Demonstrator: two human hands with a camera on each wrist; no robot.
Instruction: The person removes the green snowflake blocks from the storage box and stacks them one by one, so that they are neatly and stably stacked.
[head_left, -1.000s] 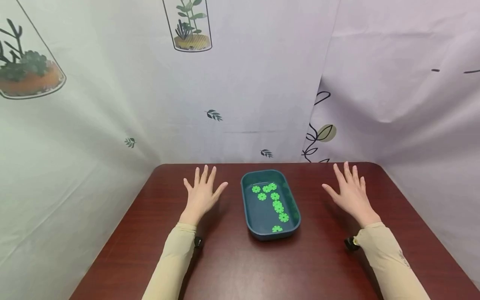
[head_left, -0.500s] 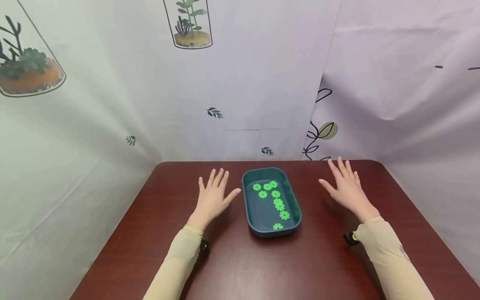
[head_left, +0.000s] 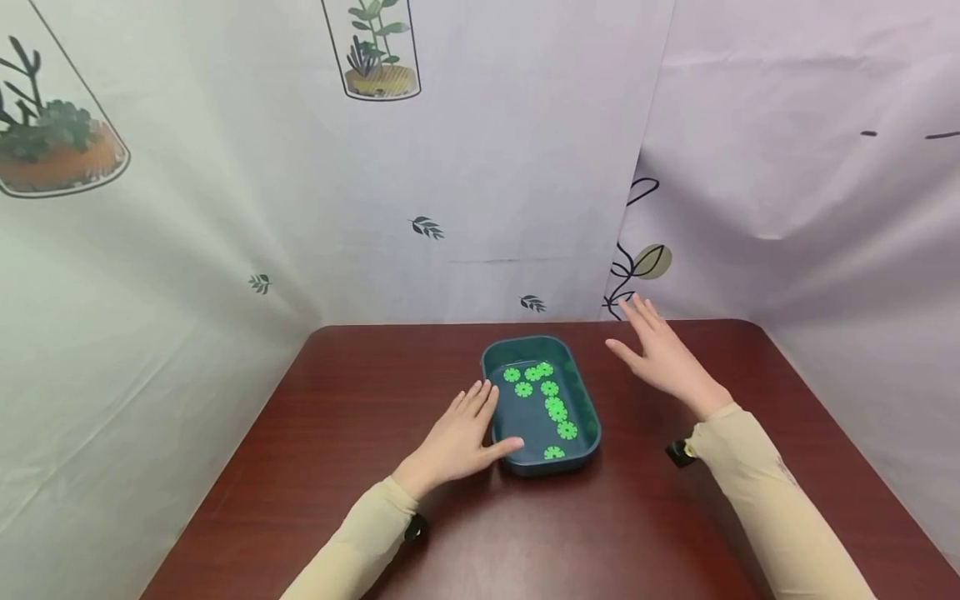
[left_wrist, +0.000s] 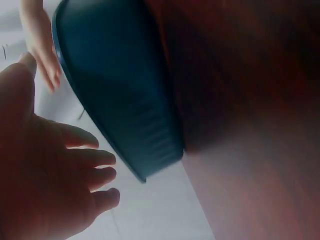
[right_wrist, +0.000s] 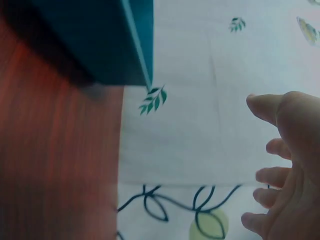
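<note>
A dark teal rectangular bin (head_left: 525,425) stands on the table, holding several bright green flower-shaped pieces (head_left: 557,409) scattered over its floor. My left hand (head_left: 459,437) is at the bin's left side, fingers extended and thumb reaching over the near left rim; whether it touches the rim I cannot tell. In the left wrist view, the bin's outer wall (left_wrist: 115,85) lies beside the spread fingers. To the right of the bin my right hand (head_left: 670,358) hovers apart from it, fingers straight and holding nothing. The right wrist view shows a bin corner (right_wrist: 100,45) away from that hand.
The reddish-brown table (head_left: 360,400) extends on both sides of the bin. Behind it hangs a pale cloth backdrop (head_left: 517,167) printed with leaves and potted plants. Small dark wrist devices sit under both cream sleeves (head_left: 757,467).
My left hand has moved right, from beside the bin to its left rim. The right hand has come leftward, closer to the bin. The bin and green pieces have stayed put.
</note>
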